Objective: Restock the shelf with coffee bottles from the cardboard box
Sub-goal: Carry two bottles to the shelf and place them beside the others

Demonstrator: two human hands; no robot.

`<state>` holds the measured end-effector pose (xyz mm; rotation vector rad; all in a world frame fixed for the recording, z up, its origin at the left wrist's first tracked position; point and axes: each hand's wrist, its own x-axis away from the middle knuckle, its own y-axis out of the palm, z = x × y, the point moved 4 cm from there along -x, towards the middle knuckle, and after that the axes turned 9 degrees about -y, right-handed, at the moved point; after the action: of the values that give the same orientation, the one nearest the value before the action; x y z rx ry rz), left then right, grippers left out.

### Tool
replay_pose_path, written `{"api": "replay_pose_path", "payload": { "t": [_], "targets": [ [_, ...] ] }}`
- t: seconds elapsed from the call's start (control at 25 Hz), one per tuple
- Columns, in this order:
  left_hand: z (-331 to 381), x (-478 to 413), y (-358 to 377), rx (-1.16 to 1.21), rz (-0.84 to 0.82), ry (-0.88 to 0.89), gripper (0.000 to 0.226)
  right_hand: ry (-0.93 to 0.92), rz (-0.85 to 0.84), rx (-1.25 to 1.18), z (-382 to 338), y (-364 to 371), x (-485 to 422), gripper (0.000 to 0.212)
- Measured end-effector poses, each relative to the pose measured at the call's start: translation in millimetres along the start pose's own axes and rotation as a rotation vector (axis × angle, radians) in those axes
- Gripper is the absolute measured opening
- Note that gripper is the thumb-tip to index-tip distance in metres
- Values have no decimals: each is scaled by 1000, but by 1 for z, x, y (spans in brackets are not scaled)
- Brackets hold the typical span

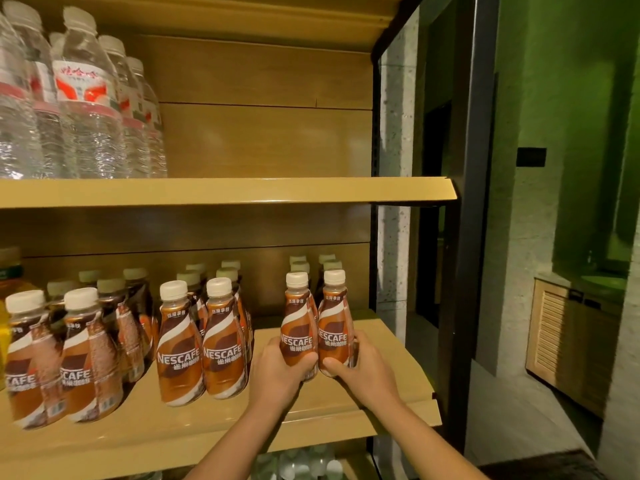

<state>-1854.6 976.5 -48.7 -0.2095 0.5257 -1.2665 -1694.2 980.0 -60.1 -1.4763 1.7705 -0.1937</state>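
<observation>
two coffee bottles stand upright and touching at the right end of the shelf [207,427], with cream caps and brown-and-white nescafe labels facing out. the left hand [280,372] grips the left bottle [298,327] low down and the right hand [363,368] grips the right bottle [335,323]; both bases are hidden. more caps show just behind them. across a gap to the left stand the middle rows [201,344], and beyond them the far rows [65,358], all upright.

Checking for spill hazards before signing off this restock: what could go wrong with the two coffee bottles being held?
The left hand grips the left bottle and the right hand the right bottle low down, so either could tip. Both are near the shelf front edge; a slip might drop them.
</observation>
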Motion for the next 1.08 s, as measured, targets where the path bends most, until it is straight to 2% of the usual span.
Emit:
{"api": "replay_pose_path", "payload": {
  "t": [0.2,0.4,0.68,0.8,0.88,1.0,1.08],
  "targets": [
    [3,0,0,-125,139,16,58,-21,-56,-36,6,-2,-4,59],
    [11,2,2,-207,203,18,65,-24,-143,-77,8,-4,-9,61],
    [10,4,5,-228,233,18,67,-30,-134,-90,10,-5,-7,65],
    [8,5,6,-211,195,-1,70,-17,-106,-103,11,-5,-4,73],
    [10,14,4,-177,184,66,74,-21,-59,-77,7,-11,5,77],
    [20,46,-7,-136,195,307,76,-160,-1,22,-13,-27,35,68],
    [29,72,-12,-173,180,478,69,-217,22,147,-28,-39,63,67]
  ]
}}
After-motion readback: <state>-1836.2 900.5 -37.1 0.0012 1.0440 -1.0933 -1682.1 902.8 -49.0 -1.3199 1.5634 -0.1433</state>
